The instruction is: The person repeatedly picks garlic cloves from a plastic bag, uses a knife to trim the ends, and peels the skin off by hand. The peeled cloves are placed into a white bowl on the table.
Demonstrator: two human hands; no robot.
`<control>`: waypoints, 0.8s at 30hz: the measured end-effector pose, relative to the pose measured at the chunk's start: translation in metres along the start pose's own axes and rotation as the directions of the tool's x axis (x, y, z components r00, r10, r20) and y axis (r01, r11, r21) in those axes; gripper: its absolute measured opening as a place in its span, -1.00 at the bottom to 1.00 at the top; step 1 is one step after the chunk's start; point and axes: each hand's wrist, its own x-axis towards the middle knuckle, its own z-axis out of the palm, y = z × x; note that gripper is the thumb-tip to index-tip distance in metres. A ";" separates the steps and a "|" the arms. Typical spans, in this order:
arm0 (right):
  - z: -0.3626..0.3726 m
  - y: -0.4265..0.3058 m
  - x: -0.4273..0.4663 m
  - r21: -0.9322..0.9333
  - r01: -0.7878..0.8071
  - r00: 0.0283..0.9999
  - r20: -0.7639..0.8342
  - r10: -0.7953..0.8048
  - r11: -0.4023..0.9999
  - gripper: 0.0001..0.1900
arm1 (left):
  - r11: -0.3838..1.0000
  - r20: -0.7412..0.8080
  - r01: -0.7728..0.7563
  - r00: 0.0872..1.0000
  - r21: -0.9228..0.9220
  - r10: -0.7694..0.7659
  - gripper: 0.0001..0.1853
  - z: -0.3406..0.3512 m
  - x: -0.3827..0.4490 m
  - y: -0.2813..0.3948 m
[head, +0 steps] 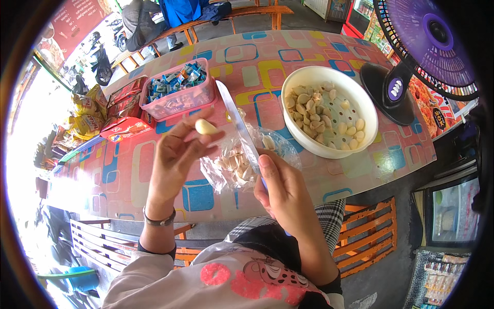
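My left hand (179,148) holds a peeled garlic clove (205,127) between its fingertips, above the patterned tabletop (247,50). In my right hand (283,189) is a knife (240,123), its long metal blade angled up and to the left, near the clove but apart from it. Beneath the blade lies a clear plastic bag (216,179) with garlic skins (235,162) on it. To the right stands a white basin with holes in its bottom (328,152). Unpeeled garlic cloves (308,112) fill its left part, and several peeled cloves (351,131) lie at its lower right.
A pink plastic box (177,106) of small blue packets, a red carton (127,129) and yellow snack bags (85,121) stand at the left. A black and purple fan (395,89) stands right of the basin. Beyond the table, a person (141,21) sits on a wooden bench (247,13).
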 end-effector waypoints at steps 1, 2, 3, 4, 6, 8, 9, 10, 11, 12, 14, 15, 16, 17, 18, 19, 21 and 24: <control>-0.001 0.001 0.000 -0.018 -0.027 1.000 -0.004 0.027 0.999 -0.55 | 0.999 -0.050 -0.022 0.998 0.045 0.024 -0.54 -0.003 0.002 0.002; -0.001 0.002 0.000 -0.024 -0.034 0.999 -0.006 0.034 0.999 -0.55 | 0.996 -0.103 -0.037 0.994 0.086 0.045 -0.55 -0.006 0.003 0.005; -0.002 0.003 0.000 -0.030 -0.041 0.999 -0.008 0.041 0.999 -0.56 | 0.994 -0.141 -0.032 0.989 0.104 0.047 -0.54 -0.008 0.004 0.007; -0.002 0.004 0.001 -0.038 -0.065 0.998 -0.019 0.064 0.997 -0.56 | 0.992 -0.154 -0.044 0.986 0.118 0.062 -0.54 -0.010 0.004 0.009; 0.002 0.006 0.002 0.013 0.022 0.998 -0.062 -0.021 1.000 -0.57 | 0.987 -0.178 -0.066 0.980 0.144 0.091 -0.54 -0.012 0.004 0.013; 0.004 0.007 0.003 0.050 0.060 0.996 -0.071 -0.057 0.997 -0.58 | 0.987 -0.169 -0.074 0.981 0.145 0.098 -0.54 -0.012 0.005 0.015; 0.003 0.007 0.005 0.063 0.064 0.997 -0.051 -0.061 0.996 -0.59 | 0.987 -0.171 -0.070 0.981 0.146 0.094 -0.54 -0.011 0.005 0.015; 0.002 0.008 0.006 0.077 0.067 0.997 -0.031 -0.064 0.995 -0.59 | 0.984 -0.157 -0.087 0.981 0.155 0.112 -0.54 -0.011 0.005 0.016; 0.001 0.008 0.007 0.060 0.057 0.998 -0.012 -0.056 0.997 -0.59 | 0.981 -0.148 -0.097 0.981 0.165 0.122 -0.54 -0.010 0.005 0.017; -0.001 0.008 0.008 0.043 0.047 0.999 0.007 -0.047 0.998 -0.58 | 0.979 -0.139 -0.106 0.982 0.175 0.132 -0.55 -0.009 0.005 0.018; -0.004 0.009 0.010 0.031 0.004 1.000 0.021 -0.005 0.999 -0.57 | 0.976 -0.120 -0.106 0.984 0.188 0.130 -0.55 -0.008 0.005 0.021; -0.005 0.009 0.011 0.038 -0.029 0.999 0.016 0.028 0.999 -0.55 | 0.975 -0.107 -0.113 0.985 0.190 0.135 -0.56 -0.007 0.006 0.023; -0.006 0.009 0.011 0.045 -0.062 0.998 0.011 0.062 0.997 -0.54 | 0.973 -0.110 -0.114 0.984 0.199 0.138 -0.56 -0.007 0.006 0.024; -0.006 0.009 0.012 0.046 -0.095 0.995 0.001 0.095 0.994 -0.53 | 0.972 -0.110 -0.122 0.983 0.202 0.146 -0.56 -0.006 0.006 0.026; -0.006 0.010 0.012 0.047 -0.128 0.992 -0.010 0.129 0.991 -0.52 | 0.970 -0.111 -0.130 0.982 0.207 0.155 -0.56 -0.006 0.006 0.027; -0.007 0.009 0.012 0.051 -0.151 0.988 -0.011 0.152 0.987 -0.52 | 0.968 -0.108 -0.130 0.982 0.215 0.156 -0.57 -0.006 0.007 0.028; -0.007 0.008 0.012 0.061 -0.188 0.982 -0.004 0.188 0.980 -0.52 | 0.964 -0.094 -0.144 0.981 0.222 0.168 -0.57 -0.006 0.008 0.030; -0.008 0.006 0.010 0.117 -0.113 0.994 0.016 0.112 0.987 -0.55 | 0.956 -0.093 -0.140 0.981 0.257 0.168 -0.57 -0.006 0.009 0.031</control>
